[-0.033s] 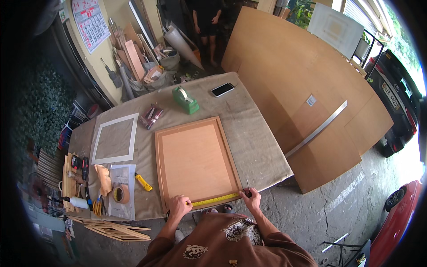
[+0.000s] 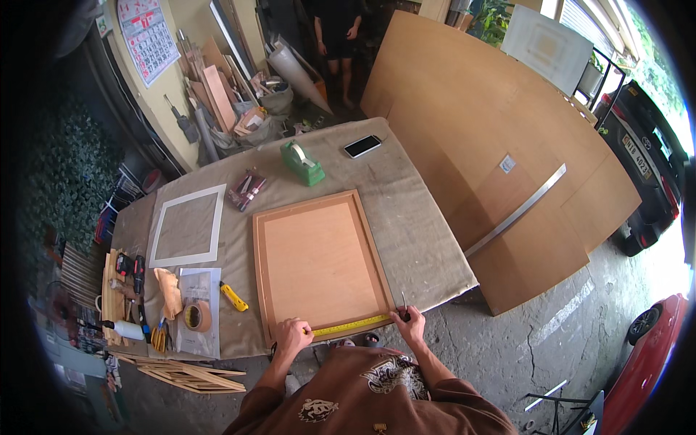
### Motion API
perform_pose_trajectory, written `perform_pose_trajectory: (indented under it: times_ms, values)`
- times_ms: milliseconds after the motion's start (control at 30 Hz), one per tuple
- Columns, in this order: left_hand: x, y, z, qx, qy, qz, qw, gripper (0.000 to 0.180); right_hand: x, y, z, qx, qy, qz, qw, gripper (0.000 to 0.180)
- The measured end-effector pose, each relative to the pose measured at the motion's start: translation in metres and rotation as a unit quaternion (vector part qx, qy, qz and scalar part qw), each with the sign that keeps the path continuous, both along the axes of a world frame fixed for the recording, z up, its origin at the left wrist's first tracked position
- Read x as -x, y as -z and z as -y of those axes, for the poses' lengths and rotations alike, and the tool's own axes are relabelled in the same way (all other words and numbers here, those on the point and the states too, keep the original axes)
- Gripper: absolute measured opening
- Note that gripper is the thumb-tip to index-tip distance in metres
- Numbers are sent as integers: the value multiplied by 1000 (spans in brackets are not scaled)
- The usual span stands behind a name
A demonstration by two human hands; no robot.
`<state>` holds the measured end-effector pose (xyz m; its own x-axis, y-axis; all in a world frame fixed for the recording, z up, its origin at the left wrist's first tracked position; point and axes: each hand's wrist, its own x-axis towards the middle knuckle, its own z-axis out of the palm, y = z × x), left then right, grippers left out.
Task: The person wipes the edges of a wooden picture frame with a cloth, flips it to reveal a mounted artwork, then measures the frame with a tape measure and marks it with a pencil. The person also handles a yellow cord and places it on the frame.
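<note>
A shallow wooden frame with a panel inside [image 2: 322,254] lies on the cloth-covered table in front of me. Along its near edge stretches a yellow tape measure [image 2: 351,325]. My left hand [image 2: 292,336] is closed on the tape's left end at the frame's near left corner. At the near right corner my right hand [image 2: 408,324] grips the other end, where something dark shows between the fingers. A thin pointed item sticks up beside that hand; I cannot make out its kind.
On the table [image 2: 428,239] lie a white mat frame [image 2: 215,221], a green tape dispenser [image 2: 303,165], a phone [image 2: 362,146], a yellow utility knife [image 2: 233,297] and a tape roll [image 2: 196,317]. Large boards [image 2: 464,109] lean at the right. A person [image 2: 337,36] stands beyond the table.
</note>
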<state>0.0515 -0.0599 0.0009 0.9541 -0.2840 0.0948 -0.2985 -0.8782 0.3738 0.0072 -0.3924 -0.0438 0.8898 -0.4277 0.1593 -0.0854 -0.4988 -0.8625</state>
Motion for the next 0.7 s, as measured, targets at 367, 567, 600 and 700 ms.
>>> perform_pose_trajectory:
  times_ms: [367, 567, 600, 700]
  values:
    - [-10, -3, 4, -1, -1, 16, 1000, 6, -10, -1, 2, -4, 4, -1, 1000, 32]
    - [-11, -2, 2, -1, 2, 20, 1000, 6, -10, -1, 3, 1, 1, 4, 1000, 32]
    - [-11, -1, 2, 2, 3, 19, 1000, 6, -10, 0, 3, 2, 1, 3, 1000, 32]
    - [-11, -3, 3, -2, 3, 16, 1000, 6, -10, 0, 3, 1, 2, 3, 1000, 32]
